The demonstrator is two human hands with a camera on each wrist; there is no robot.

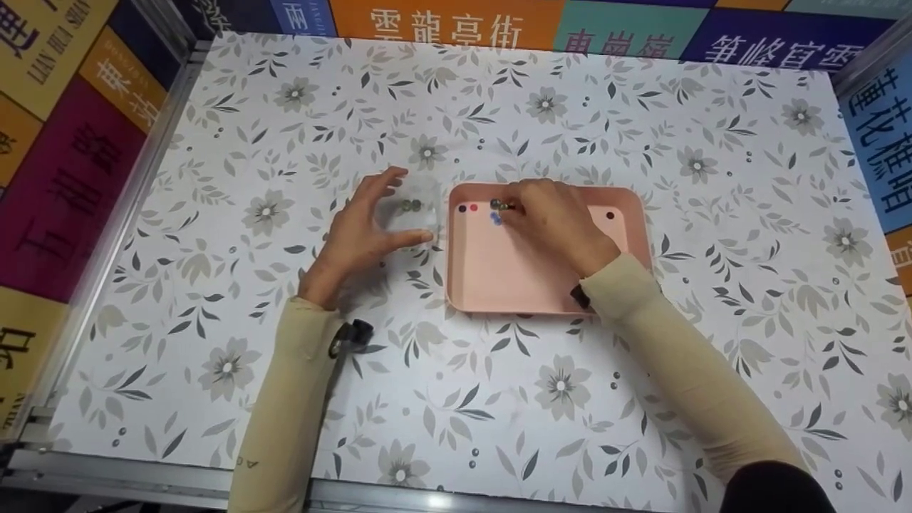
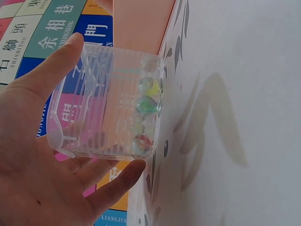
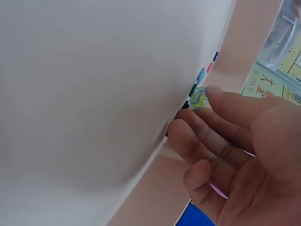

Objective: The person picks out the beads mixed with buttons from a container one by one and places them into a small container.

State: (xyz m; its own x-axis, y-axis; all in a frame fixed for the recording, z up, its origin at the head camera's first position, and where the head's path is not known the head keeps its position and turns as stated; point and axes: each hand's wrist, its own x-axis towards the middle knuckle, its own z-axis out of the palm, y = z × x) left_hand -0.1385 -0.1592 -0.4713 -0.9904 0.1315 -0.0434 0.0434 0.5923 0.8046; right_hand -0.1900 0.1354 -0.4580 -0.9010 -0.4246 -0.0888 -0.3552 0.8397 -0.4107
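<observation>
My left hand curves round a clear plastic box beside the tray, thumb along one side and fingers along the other. Several glass marbles, with green, yellow and red swirls, lie at the bottom of this box. Over the far part of a pink tray, my right hand pinches a clear marble with a green and yellow swirl between thumb and fingers. Small flat coloured rounds lie on the tray floor near those fingertips, among them a pink one and a dark blue one.
A black round lies at the tray's far right. The tray stands on a white table with a grey leaf and flower print. Panels with large characters line the table's back and sides.
</observation>
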